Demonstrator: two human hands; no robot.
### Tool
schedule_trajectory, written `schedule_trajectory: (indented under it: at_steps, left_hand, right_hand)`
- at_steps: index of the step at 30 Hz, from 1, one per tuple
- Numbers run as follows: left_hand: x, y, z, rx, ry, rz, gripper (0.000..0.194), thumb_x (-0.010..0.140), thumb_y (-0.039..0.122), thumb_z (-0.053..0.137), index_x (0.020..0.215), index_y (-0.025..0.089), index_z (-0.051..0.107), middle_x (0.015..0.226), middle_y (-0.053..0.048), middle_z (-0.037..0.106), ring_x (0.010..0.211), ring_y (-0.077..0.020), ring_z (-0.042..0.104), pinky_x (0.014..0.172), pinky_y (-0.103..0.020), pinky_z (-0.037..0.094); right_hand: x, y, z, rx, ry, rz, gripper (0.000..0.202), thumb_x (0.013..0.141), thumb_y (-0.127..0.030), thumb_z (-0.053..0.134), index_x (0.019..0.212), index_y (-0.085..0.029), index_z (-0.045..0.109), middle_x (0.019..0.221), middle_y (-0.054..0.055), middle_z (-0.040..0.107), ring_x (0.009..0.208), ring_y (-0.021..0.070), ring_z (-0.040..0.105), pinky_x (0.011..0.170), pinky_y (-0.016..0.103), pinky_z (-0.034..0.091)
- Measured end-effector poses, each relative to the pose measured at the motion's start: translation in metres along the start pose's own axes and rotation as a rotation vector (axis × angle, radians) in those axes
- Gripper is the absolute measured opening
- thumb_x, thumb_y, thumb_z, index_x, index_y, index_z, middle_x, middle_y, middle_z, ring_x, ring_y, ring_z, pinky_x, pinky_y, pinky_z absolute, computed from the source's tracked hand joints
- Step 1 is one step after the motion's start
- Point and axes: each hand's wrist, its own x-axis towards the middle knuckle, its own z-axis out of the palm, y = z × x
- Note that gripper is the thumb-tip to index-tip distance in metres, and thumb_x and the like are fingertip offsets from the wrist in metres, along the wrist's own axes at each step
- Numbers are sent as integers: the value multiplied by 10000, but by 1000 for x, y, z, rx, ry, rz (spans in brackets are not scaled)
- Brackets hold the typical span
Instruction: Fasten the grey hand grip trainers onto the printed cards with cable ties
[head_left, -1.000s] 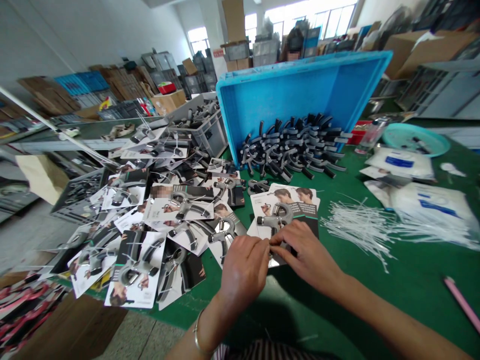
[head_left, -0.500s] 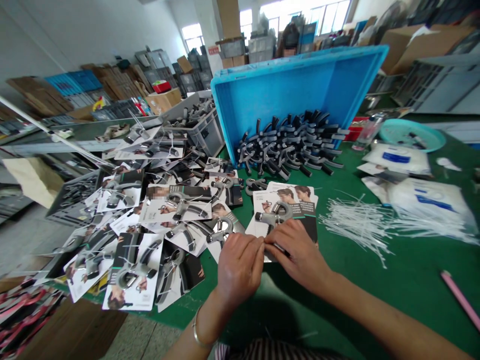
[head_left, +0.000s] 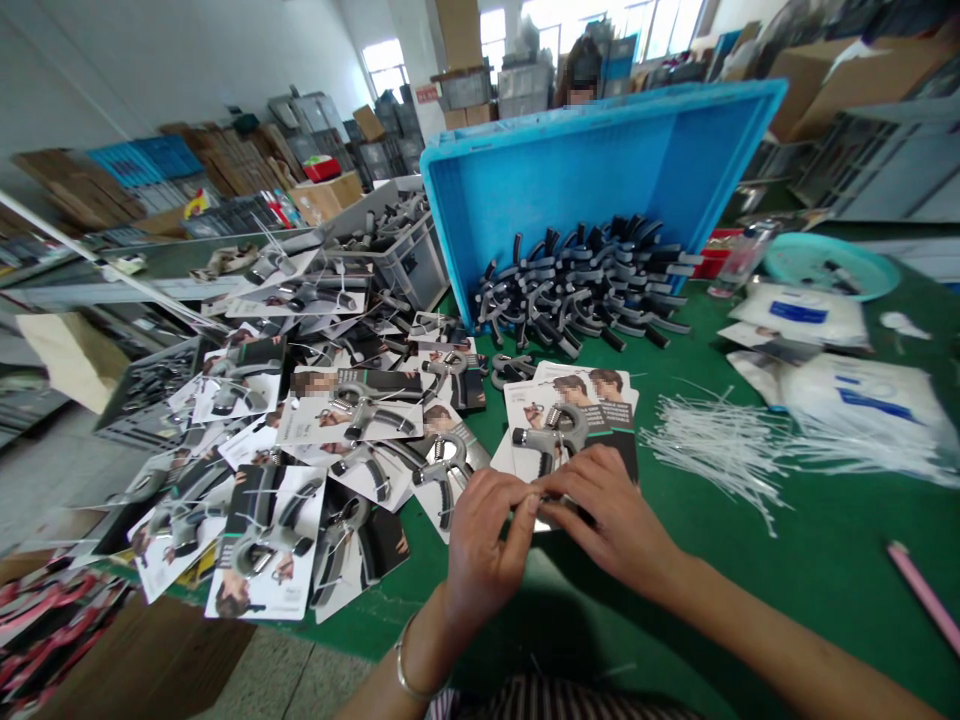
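A grey and black spring hand grip [head_left: 551, 435] lies on a printed cardboard card [head_left: 521, 400] in front of me. My right hand [head_left: 615, 510] is closed over its near handle, with a grey end showing between thumb and fingers. The fingertips of my left hand [head_left: 487, 535] are pinched together, touching the right fingertips. What the left fingers hold is too small and hidden to make out. White cable ties [head_left: 712, 445] lie in a loose pile to the right. Other hand grips tied to cards [head_left: 270, 540] are heaped on the left.
A tilted blue bin [head_left: 555, 170] with many loose hand grips [head_left: 585, 285] stands behind the card. Grey crates [head_left: 412, 260] are at the back left. Bags of cable ties [head_left: 855, 400], a turquoise tray [head_left: 832, 265] and a pink stick [head_left: 922, 600] lie to the right. A person [head_left: 581, 75] is beyond the bin.
Both hands have shifted slightly right. My left thumb has moved up against the right fingertips, and the grip's grey end now shows between the fingers.
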Motion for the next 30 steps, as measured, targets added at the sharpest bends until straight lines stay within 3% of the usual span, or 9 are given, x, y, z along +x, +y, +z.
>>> schedule_trajectory:
  at_steps: [4, 7, 11, 14, 18, 20, 24, 27, 30]
  left_hand:
    - [3, 0, 2, -16, 17, -62, 109, 948, 131, 539, 964, 178, 636, 906, -48, 676, 877, -176, 607, 834, -332, 454]
    - [11, -15, 3, -218, 16, -394, 187, 997, 267, 482, 924, 181, 631, 787, -29, 654, 729, -147, 594, 675, -274, 457]
    - [40, -56, -11, -608, 3, -748, 246, 970, 406, 489, 946, 175, 570, 744, 7, 640, 425, -61, 327, 404, -207, 211]
    - [66, -76, -46, -424, 181, -675, 225, 915, 393, 566, 913, 170, 590, 697, 31, 597, 472, -63, 360, 446, -192, 263]
    - [75, -76, -108, 315, 503, -350, 245, 973, 388, 502, 891, 198, 635, 806, 43, 632, 796, -117, 590, 786, -264, 460]
    - [61, -81, -128, 568, 375, -406, 293, 1003, 440, 430, 1013, 246, 649, 879, 53, 658, 822, -148, 611, 772, -301, 461]
    - [12, -119, -131, 583, -257, -406, 319, 926, 524, 516, 962, 251, 678, 847, 15, 714, 737, -202, 653, 711, -323, 489]
    - [-9, -135, -122, 509, -271, -297, 315, 917, 515, 515, 924, 244, 677, 873, -36, 738, 790, -247, 687, 753, -344, 514]
    - [-2, -112, -111, 594, -100, -263, 320, 944, 467, 504, 1046, 215, 672, 976, -78, 736, 901, -272, 687, 836, -371, 506]
  right_hand:
    - [9, -4, 8, 33, 32, 16, 154, 998, -255, 528, 942, -181, 652, 905, 68, 648, 898, 228, 520, 838, 392, 391]
    - [6, -4, 6, 61, 96, 1, 135, 987, -212, 543, 1077, -206, 644, 997, 65, 667, 946, 223, 551, 869, 391, 397]
    - [-18, 7, -10, -25, 306, -16, 226, 959, -129, 536, 1145, -233, 613, 1092, 73, 669, 1027, 239, 570, 913, 427, 379]
    - [-48, 30, -25, -133, 335, 61, 227, 955, -134, 537, 1138, -243, 615, 1087, 72, 672, 1033, 248, 574, 899, 431, 380]
    - [-97, 84, -45, -264, 236, 232, 184, 970, -199, 524, 1121, -223, 627, 1056, 78, 677, 1007, 254, 585, 884, 426, 397]
    - [-120, 114, -52, -327, 210, 337, 176, 976, -227, 499, 1089, -207, 632, 1034, 84, 683, 988, 260, 594, 889, 432, 402]
    - [-144, 159, -55, -455, 157, 538, 246, 980, -295, 449, 1074, -179, 643, 1040, 121, 678, 986, 278, 592, 904, 441, 421]
    - [-136, 173, -50, -483, 100, 572, 279, 969, -343, 469, 1058, -157, 658, 1027, 139, 660, 955, 275, 591, 848, 399, 452]
    - [-120, 177, -49, -496, 44, 565, 263, 960, -340, 480, 946, -168, 679, 946, 125, 650, 874, 260, 593, 732, 348, 444]
